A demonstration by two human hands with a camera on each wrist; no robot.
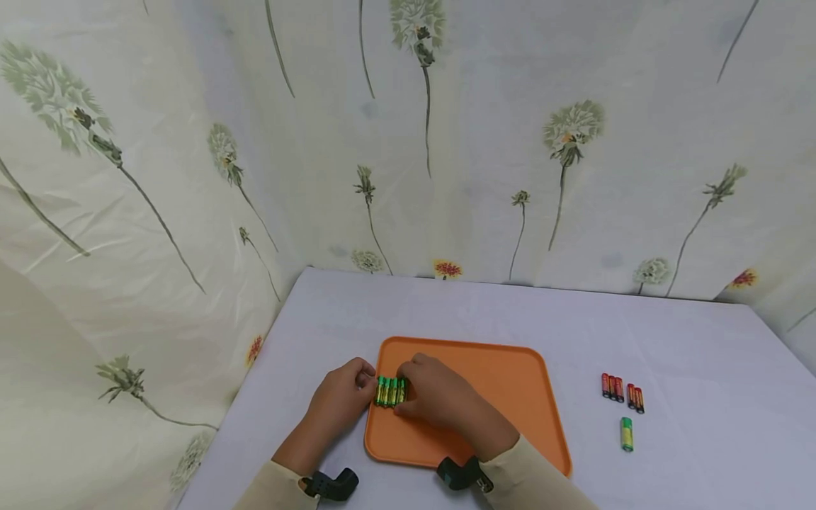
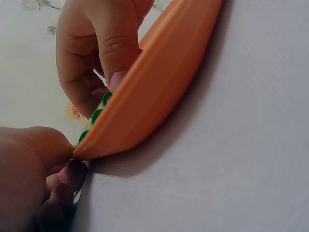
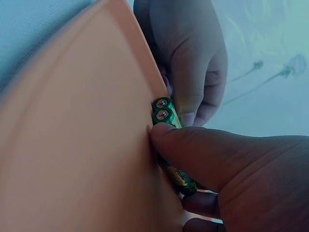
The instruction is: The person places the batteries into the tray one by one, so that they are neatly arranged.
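Observation:
Several green-and-gold batteries [image 1: 389, 392] lie side by side in a row at the left edge of an orange tray [image 1: 491, 368]. My right hand [image 1: 440, 393] grips the right end of that row, thumb at the near end and fingers at the far end of a battery [image 3: 181, 179]. My left hand [image 1: 342, 393] is at the tray's left rim; in the left wrist view its thumb and curled fingers [image 2: 72, 174] pinch the rim beside the row. Green battery ends [image 2: 96, 116] show above the rim there. The right hand hides part of the row.
On the white tabletop [image 1: 695, 361], right of the tray, lie several small red-and-black batteries [image 1: 613, 387] in two groups. Nearer the front is a single green-and-yellow battery [image 1: 627, 433]. A flower-patterned cloth [image 1: 472, 142] hangs behind and to the left of the table.

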